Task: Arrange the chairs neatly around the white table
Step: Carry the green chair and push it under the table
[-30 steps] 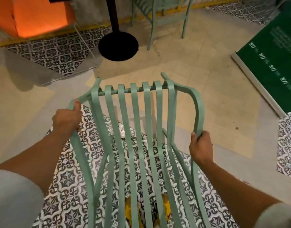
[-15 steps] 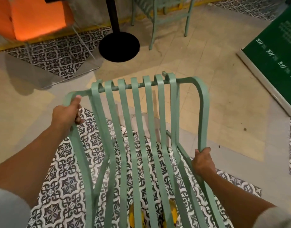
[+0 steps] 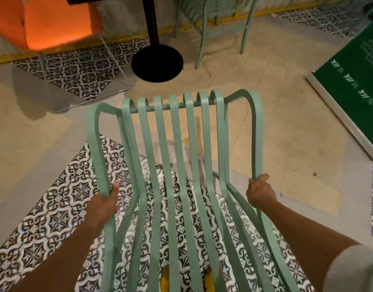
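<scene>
Mint slatted chair (image 3: 177, 175) fills frame centre, both armrests gripped: left hand (image 3: 104, 204), right hand (image 3: 258, 191) wrapped tight. I'd keep it level, steer toward black table base (image 3: 157, 63) at top.

Probably a café: pedestal table base (image 3: 157, 63), mixed chairs (image 3: 213, 22), patterned floor tiles (image 3: 80, 70), green banner (image 3: 358, 76).

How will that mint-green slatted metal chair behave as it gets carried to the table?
The mint-green slatted metal chair probably stays rigid: its bands hold their shape under both grips. Open slats suggest moderate weight. With the left hand and right hand on opposite side rails, it should tilt little.
</scene>
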A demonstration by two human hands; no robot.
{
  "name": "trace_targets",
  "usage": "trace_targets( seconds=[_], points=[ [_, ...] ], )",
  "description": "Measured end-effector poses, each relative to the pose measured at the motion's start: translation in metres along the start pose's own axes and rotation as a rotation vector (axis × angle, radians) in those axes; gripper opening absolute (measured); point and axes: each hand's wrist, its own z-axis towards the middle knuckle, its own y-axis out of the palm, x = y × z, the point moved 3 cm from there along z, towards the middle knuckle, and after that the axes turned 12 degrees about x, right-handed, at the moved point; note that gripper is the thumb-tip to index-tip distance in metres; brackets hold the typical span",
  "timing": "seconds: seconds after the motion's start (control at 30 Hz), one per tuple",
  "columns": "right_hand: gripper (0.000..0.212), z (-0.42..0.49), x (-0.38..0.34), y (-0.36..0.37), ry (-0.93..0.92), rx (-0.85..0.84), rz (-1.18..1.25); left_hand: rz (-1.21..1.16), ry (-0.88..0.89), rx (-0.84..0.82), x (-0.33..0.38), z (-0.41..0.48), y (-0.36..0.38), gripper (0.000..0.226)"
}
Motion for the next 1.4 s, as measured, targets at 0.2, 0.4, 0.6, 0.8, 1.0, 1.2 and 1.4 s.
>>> trace_targets(
  seconds=[0.2,0.4,0.6,0.8,1.0,1.2,1.4],
  points=[
    [0.021,-0.012,0.006,-0.010,-0.037,0.011,-0.061,0.052,-0.034,0.079,-0.020,-0.007,-0.008,0.053],
    [0.031,-0.040,0.019,-0.014,-0.021,0.016,-0.109,0.052,-0.115,0.124,-0.044,-0.025,-0.015,0.049],
    [0.031,-0.035,0.006,-0.029,-0.064,-0.017,-0.121,0.085,-0.121,0.176,-0.035,-0.031,-0.013,0.049],
    [0.031,-0.050,0.007,-0.033,-0.090,-0.007,-0.129,0.021,-0.056,0.133,-0.011,-0.012,-0.013,0.046],
    [0.017,-0.074,0.009,-0.037,-0.125,0.193,-0.235,0.142,0.026,0.046,-0.006,-0.014,-0.013,0.036],
    [0.032,-0.083,0.012,-0.036,-0.141,0.176,-0.246,0.299,0.116,0.016,-0.009,-0.026,-0.024,0.046],
    [0.021,-0.090,0.024,-0.035,-0.151,0.201,-0.241,0.330,0.111,-0.002,-0.022,-0.039,-0.021,0.038]
  ],
)
